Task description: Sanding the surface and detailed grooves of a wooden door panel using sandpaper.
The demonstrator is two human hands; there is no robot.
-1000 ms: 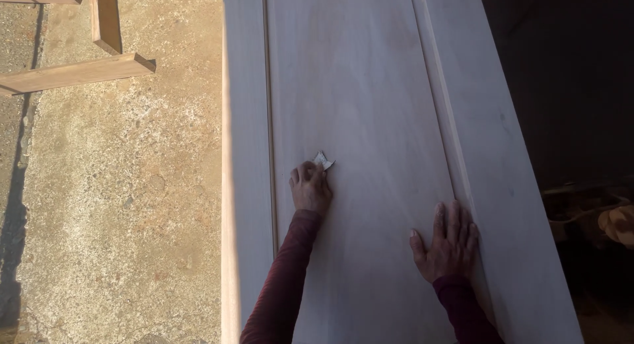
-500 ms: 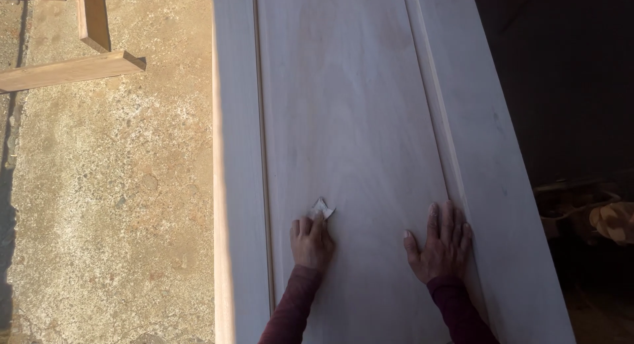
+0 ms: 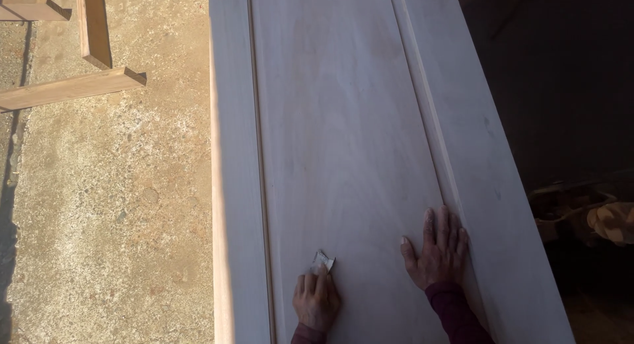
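Pale wood fills the view: a long door panel (image 3: 350, 152) lying flat, smooth and unfinished, with a raised frame down each side. The left hand (image 3: 316, 301) presses a small folded scrap of sandpaper (image 3: 322, 261) under its fingertips onto the panel's sunken middle. The right hand (image 3: 437, 248) lies open, fingers spread flat, beside the right frame edge. Wooden battens (image 3: 72, 86) lie on the concrete floor (image 3: 112, 218).

Left hand (image 3: 316, 303) pressing, right hand (image 3: 438, 248) flat, splayed.
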